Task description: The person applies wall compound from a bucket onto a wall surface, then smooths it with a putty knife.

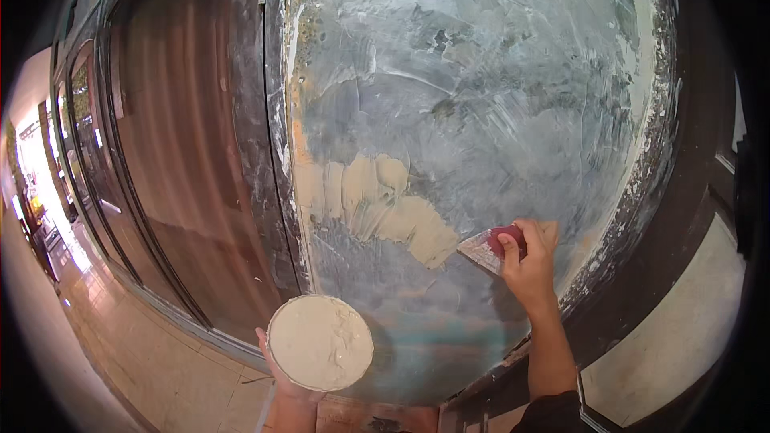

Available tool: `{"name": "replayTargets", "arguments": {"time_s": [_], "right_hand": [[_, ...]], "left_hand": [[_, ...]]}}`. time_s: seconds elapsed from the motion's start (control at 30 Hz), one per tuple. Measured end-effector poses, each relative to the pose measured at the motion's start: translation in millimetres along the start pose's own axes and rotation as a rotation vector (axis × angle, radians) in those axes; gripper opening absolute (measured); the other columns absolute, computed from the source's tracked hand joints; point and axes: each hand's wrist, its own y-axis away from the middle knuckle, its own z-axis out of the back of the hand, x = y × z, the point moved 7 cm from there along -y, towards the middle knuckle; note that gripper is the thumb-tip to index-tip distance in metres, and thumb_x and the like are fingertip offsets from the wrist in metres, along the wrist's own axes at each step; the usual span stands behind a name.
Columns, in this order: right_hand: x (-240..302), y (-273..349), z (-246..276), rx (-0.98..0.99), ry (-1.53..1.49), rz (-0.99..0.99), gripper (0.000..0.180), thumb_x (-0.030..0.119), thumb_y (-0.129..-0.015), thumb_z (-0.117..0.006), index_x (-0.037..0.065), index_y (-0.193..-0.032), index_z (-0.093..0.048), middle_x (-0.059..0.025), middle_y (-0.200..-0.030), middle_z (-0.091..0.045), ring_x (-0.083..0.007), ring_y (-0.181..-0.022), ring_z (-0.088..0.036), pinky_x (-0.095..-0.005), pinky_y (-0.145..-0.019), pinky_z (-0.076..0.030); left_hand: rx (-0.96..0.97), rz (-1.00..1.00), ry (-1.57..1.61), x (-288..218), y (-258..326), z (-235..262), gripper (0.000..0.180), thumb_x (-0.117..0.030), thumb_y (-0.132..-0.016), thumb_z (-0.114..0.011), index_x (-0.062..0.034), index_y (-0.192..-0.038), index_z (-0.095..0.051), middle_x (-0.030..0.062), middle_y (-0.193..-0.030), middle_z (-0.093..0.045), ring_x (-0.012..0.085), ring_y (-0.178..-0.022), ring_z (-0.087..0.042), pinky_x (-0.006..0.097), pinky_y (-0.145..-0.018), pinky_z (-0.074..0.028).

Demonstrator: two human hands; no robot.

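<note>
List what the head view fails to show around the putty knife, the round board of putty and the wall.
- Putty knife: handle mostly hidden inside the right hand.
- Round board of putty: underside and grip hidden; only fingertips of the left hand show.
- Wall panel: top cut off by the frame edge.
- Corridor at far left: overexposed and too small to read.

This looks like a building under repair, a hallway or shopfront being redone rather than a lived-in room. The wall panel (481,96) straight ahead is bare and blotchy, grey-blue with white scrape marks, and a fresh patch of beige filler (377,204) is spread across its middle. Its edges are crusted with old plaster and paint. To the left stands a run of dark brown wooden doors (176,152) with narrow frames, smeared near the panel. The floor (152,353) is pale tile, leading off at far left to a bright, sunlit opening (32,168).
</note>
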Motion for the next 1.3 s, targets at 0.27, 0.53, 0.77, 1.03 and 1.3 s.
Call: {"name": "replayTargets", "arguments": {"time_s": [0.27, 0.53, 0.77, 1.03, 1.3], "right_hand": [[-5.1, -3.1, 4.6, -0.039, -0.050, -0.039, 0.023, 0.012, -0.088, -0.074, 0.004, -0.108, -0.065, -0.0070, -0.097, -0.066, -0.0295, -0.096, -0.048, -0.0432, -0.089, -0.034], [-10.1, -6.0, 0.2, -0.045, -0.062, -0.074, 0.022, 0.013, -0.089, -0.074, 0.004, -0.107, -0.065, -0.0071, -0.097, -0.066, -0.0296, -0.097, -0.048, -0.0428, -0.090, -0.034], [-7.0, -3.6, -4.8, -0.040, 0.041, 0.003, 0.024, 0.015, -0.090, -0.074, 0.003, -0.109, -0.066, -0.0085, -0.097, -0.067, -0.0302, -0.097, -0.049, -0.0431, -0.090, -0.036], [-10.8, 2.7, -2.5, 0.009, -0.059, -0.093, 0.024, 0.015, -0.089, -0.074, 0.004, -0.109, -0.066, -0.0076, -0.099, -0.068, -0.0297, -0.097, -0.049, -0.0433, -0.091, -0.034], [-12.4, -11.8, 0.0, -0.058, -0.073, -0.097, 0.025, 0.017, -0.090, -0.074, 0.004, -0.110, -0.067, -0.0093, -0.100, -0.068, -0.0303, -0.097, -0.050, -0.0429, -0.091, -0.036]], "left_hand": [[0.002, 0.012, -0.004, 2.8, -1.3, -1.8, 0.084, -0.077, -0.098, -0.032, -0.0102, -0.146, -0.052, 0.0136, -0.143, -0.057, 0.0368, -0.125, -0.059, 0.055, -0.104, -0.051], [0.008, -0.007, -0.014, 2.2, 0.2, 11.2, 0.084, -0.076, -0.099, -0.031, -0.0117, -0.151, -0.047, 0.0128, -0.150, -0.052, 0.0371, -0.133, -0.053, 0.056, -0.108, -0.047], [-0.003, -0.013, -0.020, 2.3, -0.2, 9.1, 0.082, -0.075, -0.099, -0.031, -0.0118, -0.148, -0.050, 0.0127, -0.147, -0.054, 0.0366, -0.130, -0.056, 0.055, -0.106, -0.049], [0.007, -0.039, -0.006, -0.4, 3.1, 1.8, 0.080, -0.074, -0.100, -0.031, -0.0119, -0.146, -0.053, 0.0122, -0.144, -0.058, 0.0370, -0.127, -0.059, 0.056, -0.105, -0.050], [0.007, -0.006, 0.023, 1.9, 5.1, 4.3, 0.081, -0.074, -0.100, -0.031, -0.0111, -0.146, -0.053, 0.0134, -0.144, -0.058, 0.0372, -0.127, -0.059, 0.055, -0.106, -0.049]]}}
